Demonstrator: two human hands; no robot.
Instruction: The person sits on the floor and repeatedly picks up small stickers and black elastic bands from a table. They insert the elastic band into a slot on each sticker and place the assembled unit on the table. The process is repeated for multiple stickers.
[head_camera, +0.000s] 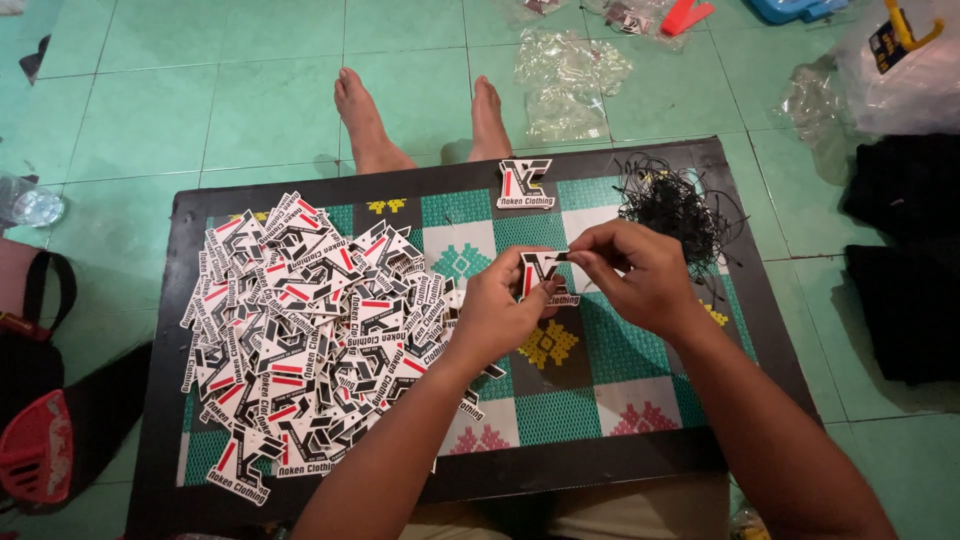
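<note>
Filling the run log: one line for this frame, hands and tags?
left hand: holds die-cut tag | right hand: pinches black string at tag top | tag pile: left | string bundle: right | lone tag: far edge

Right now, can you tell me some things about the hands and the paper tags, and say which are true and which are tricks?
1. Both hands hold one black, white and red die-cut paper tag. True.
2. The big pile of tags lies right of the hands. False: it lies to their left.
3. The tangle of thin black strings sits beyond the right hand. True.
4. The left hand rests flat on the green floor. False: it is raised over the patterned board.
</note>
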